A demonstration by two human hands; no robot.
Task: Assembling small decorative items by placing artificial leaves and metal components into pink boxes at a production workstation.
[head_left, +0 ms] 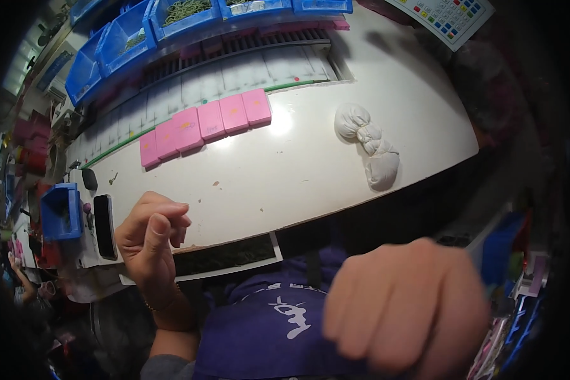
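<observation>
My left hand (151,235) hovers at the table's near left edge, fingers loosely bent, the thumb apart from them; nothing shows between them. Close to the camera at the lower right is my right hand (406,307), slightly blurred. Its back faces up and the fingers fold under, so whatever they might hold is hidden. A row of several pink rectangular blocks (211,120) lies beyond my left hand, side by side and slightly slanted. To their right rests a twisted, knotted white cloth bundle (368,144). A black-screened phone (104,227) lies just left of my left hand.
Blue bins (125,45), some with greenish contents, line the back above a slatted rack (234,53). A blue bin (60,212) stands at the left end of the white table (304,190). An open drawer (277,248) sits under the near edge.
</observation>
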